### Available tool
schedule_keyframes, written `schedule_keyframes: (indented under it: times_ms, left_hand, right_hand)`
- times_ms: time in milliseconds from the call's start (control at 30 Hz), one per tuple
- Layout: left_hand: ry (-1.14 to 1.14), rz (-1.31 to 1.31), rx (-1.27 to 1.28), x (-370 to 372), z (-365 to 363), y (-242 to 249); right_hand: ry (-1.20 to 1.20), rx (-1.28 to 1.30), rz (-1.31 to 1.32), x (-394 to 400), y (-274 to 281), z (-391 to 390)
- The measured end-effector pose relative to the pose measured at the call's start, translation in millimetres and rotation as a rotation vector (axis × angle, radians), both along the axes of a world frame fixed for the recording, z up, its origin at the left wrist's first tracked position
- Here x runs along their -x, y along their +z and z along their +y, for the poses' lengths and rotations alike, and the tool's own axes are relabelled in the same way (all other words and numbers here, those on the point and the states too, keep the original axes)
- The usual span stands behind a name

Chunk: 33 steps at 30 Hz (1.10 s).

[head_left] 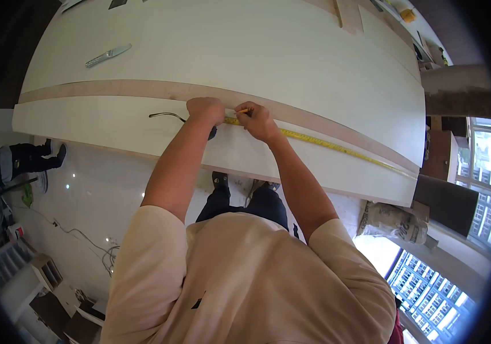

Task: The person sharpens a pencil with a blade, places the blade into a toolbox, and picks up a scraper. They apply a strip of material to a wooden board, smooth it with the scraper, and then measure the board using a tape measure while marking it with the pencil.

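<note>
A yellow tape measure [337, 147] runs along the pale board [371, 86] from my left hand to the right end. My left hand [205, 109] is closed at the tape's near end, and a dark piece shows just below the wrist. My right hand [255, 119] pinches a pencil [242, 111] close over the tape, beside the wooden strip [142, 88]. Left of my forearm lies a thin curved dark piece [166, 114], like the arm of a pair of glasses, partly hidden by the forearm.
A utility knife [108, 55] lies on the board at the far left. Another wood piece [348, 15] rests at the top right. A filled sack [392, 222] stands on the floor at right. A cable [79, 232] trails across the floor; another person's legs [30, 158] show at left.
</note>
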<state>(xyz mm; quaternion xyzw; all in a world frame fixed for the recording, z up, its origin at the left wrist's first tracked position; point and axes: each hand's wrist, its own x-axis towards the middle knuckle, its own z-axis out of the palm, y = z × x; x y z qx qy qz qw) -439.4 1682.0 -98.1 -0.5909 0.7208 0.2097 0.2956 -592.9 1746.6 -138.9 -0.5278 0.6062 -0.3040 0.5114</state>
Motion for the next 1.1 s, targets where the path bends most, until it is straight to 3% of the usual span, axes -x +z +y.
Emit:
schedule_keyframes:
  times_ms: [367,667,1100]
  left_hand:
    - [-0.012,0.039,0.004,-3.1,-1.4,0.5]
    - [-0.020,0.023,-0.025,-2.6,-4.2,0.0]
    - [0.000,0.019,-0.010,-3.7,-3.5,-1.7]
  right_hand:
    - [0.005,0.199,0.127,-10.0,-12.6,3.0]
    - [-0.002,0.098,0.117,-5.2,-14.2,1.9]
    - [0.017,0.166,0.133,-6.2,-19.3,2.7]
